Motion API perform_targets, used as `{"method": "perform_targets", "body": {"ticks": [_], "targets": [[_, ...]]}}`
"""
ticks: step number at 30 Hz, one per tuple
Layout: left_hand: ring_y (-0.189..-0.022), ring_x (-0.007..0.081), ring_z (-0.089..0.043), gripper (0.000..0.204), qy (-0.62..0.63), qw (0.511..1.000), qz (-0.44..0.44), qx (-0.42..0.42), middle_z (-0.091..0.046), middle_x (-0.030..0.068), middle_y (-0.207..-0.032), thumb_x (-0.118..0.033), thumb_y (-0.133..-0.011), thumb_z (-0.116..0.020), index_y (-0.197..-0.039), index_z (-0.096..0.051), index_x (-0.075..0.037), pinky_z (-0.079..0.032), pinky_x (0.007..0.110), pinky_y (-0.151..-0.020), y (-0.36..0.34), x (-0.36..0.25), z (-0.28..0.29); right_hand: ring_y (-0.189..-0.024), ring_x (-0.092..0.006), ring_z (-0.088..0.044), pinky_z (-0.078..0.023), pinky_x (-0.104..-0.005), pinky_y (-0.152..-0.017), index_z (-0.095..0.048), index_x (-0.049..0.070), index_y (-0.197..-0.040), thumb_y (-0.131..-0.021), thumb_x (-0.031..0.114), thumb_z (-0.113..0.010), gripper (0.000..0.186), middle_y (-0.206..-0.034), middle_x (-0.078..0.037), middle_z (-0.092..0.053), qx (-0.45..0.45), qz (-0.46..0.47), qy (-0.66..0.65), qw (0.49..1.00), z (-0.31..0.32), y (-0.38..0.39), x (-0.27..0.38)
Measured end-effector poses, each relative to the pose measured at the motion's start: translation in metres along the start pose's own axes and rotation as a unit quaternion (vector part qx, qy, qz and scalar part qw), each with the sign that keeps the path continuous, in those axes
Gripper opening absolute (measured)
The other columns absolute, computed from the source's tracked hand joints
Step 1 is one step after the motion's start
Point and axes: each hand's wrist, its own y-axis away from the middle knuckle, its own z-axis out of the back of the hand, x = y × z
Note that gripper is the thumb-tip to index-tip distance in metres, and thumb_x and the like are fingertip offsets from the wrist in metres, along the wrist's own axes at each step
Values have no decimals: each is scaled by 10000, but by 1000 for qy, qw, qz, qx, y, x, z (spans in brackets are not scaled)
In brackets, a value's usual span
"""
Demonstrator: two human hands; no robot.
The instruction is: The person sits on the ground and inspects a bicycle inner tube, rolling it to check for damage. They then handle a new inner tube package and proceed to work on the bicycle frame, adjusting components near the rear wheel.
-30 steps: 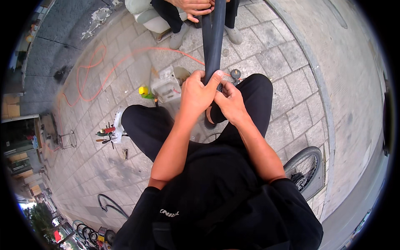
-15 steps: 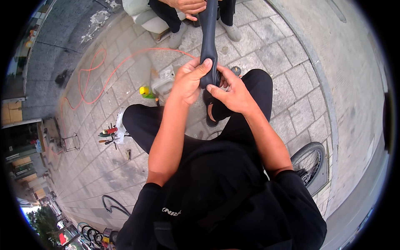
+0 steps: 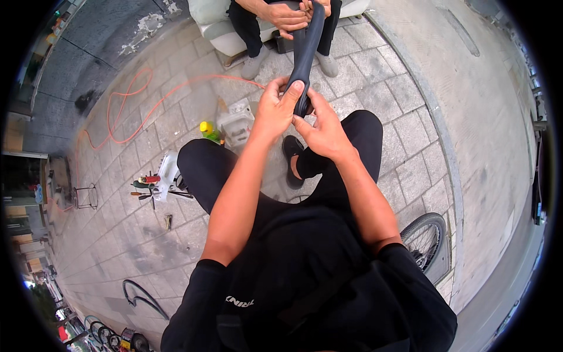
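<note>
A flattened black rubber tube point(image 3: 308, 50) runs from the other person's hands at the top down to mine. My left hand point(image 3: 275, 105) is closed on it, thumb pressed over its front face. My right hand point(image 3: 319, 126) grips the folded lower end from the right, fingers curled behind it and partly hidden. Beyond, the co-worker's hands point(image 3: 286, 22) are at the tube's upper part.
A grey basin point(image 3: 234, 126), yellow-capped green bottle point(image 3: 208, 132) and tool holder point(image 3: 167, 176) lie around my left knee. An orange hose point(image 3: 152, 108) crosses the paving. A bicycle wheel point(image 3: 431, 234) lies at right; a light seat point(image 3: 208, 26) is behind the co-worker.
My left thumb has moved down off its first spot onto the tube's front, and my right hand has shifted lower on the folded end. The tube's top now leans more to the right.
</note>
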Motion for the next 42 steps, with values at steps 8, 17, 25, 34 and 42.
{"method": "perform_targets", "body": {"ticks": [8, 17, 25, 34, 42], "targets": [[-814, 175, -664, 745, -64, 989, 120, 49, -675, 121, -1011, -689, -984, -595, -1189, -601, 27, -561, 344, -624, 4, -14, 10, -1276, -429, -520, -411, -480, -1071, -453, -35, -1470, -860, 125, -733, 689, -1412, -270, -539, 47, 111, 50, 991, 20, -18, 11], [-818, 159, -632, 673, -146, 989, -6, -18, -670, 78, -870, -585, -941, -739, -1144, -591, 39, -535, 333, -729, 21, 6, 4, -1206, -191, -601, -453, -390, -1059, -624, -25, -1364, -953, 143, -741, 459, -1319, -91, -652, 38, -174, -564, 806, 11, -7, 9], [-927, 180, -597, 516, -201, 970, -139, 11, -578, 112, -1093, -362, -947, -790, -1244, -564, -5, -519, 340, -808, 15, 21, 5, -1048, -172, -651, -510, -337, -942, -753, -23, -1154, -989, 239, -755, 310, -1096, -76, -706, -106, -171, -288, 936, 8, -17, 27], [-1033, 229, -564, 472, -139, 977, -157, 41, -554, 124, -1116, -276, -941, -794, -1253, -557, -14, -468, 348, -927, 19, 17, 13, -925, -132, -675, -548, -297, -831, -761, -65, -1108, -1023, 242, -722, 321, -1072, -105, -732, -85, -211, -192, 955, 20, -10, 26], [-1143, 219, -562, 506, -72, 987, -122, 74, -570, 120, -1199, -205, -931, -806, -1309, -545, 7, -456, 351, -1015, 17, 17, 12, -896, -118, -675, -548, -275, -795, -726, -57, -1210, -997, 197, -756, 333, -1035, -72, -739, -96, -228, -168, 954, 24, -21, 35]]}}
